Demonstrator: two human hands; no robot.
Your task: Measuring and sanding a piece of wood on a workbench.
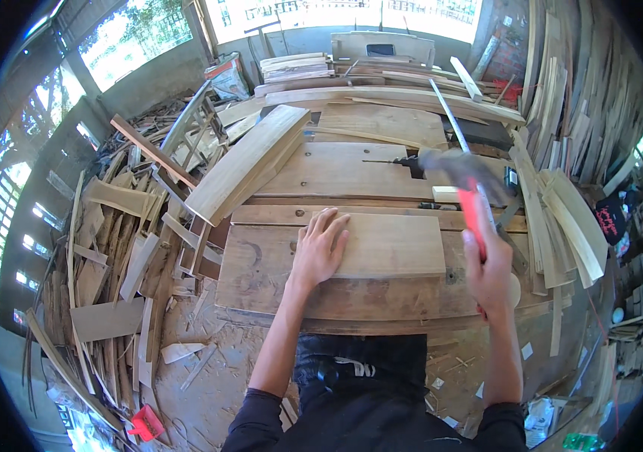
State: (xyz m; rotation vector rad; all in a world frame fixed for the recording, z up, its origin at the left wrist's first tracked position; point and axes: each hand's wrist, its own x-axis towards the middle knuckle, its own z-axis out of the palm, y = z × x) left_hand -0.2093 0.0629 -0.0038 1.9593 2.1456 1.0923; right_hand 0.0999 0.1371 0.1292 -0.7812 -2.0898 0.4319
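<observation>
A pale, flat wooden board [397, 245] lies across the near side of the workbench [250, 282]. My left hand [320, 252] rests on the board's left end, palm down with fingers stretched out. To the right, my right hand [489, 267] is wrapped round the red handle of a hammer [472, 215]. The hammer is raised beyond the board's right end, and its grey head is smeared by motion. I cannot make out any nail or chisel at the board.
A stack of long boards [250, 169] sits at the bench's left. Behind the board are a dark tool with a thin metal rod [385, 161] and a small pale block [445, 194]. Scrap wood [110, 264] heaps up on the left; tall planks [589, 98] lean at right.
</observation>
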